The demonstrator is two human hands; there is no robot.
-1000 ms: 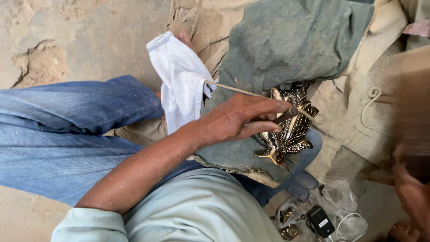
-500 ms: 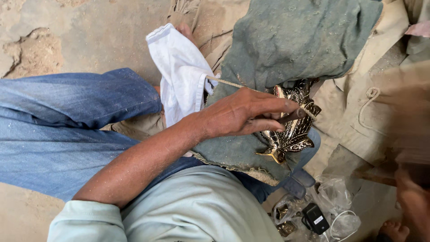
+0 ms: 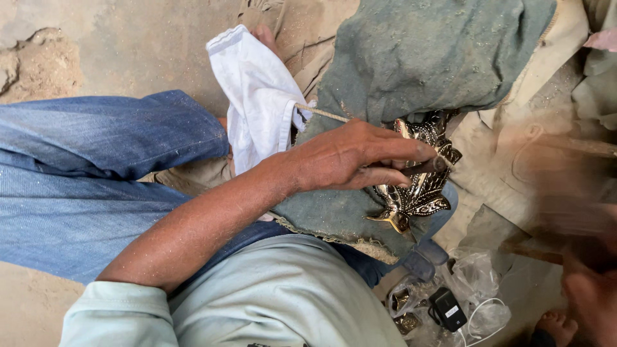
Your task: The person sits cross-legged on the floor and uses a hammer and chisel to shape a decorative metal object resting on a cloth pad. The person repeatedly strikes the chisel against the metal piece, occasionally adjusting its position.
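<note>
My left hand (image 3: 350, 157) reaches across my lap and pinches a thin rod (image 3: 321, 114), its tip pressed on a shiny brass ornament (image 3: 418, 193). The ornament lies on a green cloth (image 3: 418, 58) draped over my knee. My right hand (image 3: 591, 292) is at the lower right edge, heavily blurred, closed around a blurred wooden tool (image 3: 565, 212) beside the ornament. What kind of tool it is cannot be made out.
A white cloth (image 3: 257, 96) hangs by my jeans-clad leg (image 3: 96, 167). Beige fabric (image 3: 514, 135) covers the sandy ground to the right. A clear plastic bag (image 3: 475, 283), a small black charger (image 3: 447, 308) with white cable and small brass pieces (image 3: 402, 302) lie below the knee.
My left hand keeps the rod on the ornament. The blurred right hand and wooden tool have shifted at the right edge, still in motion.
</note>
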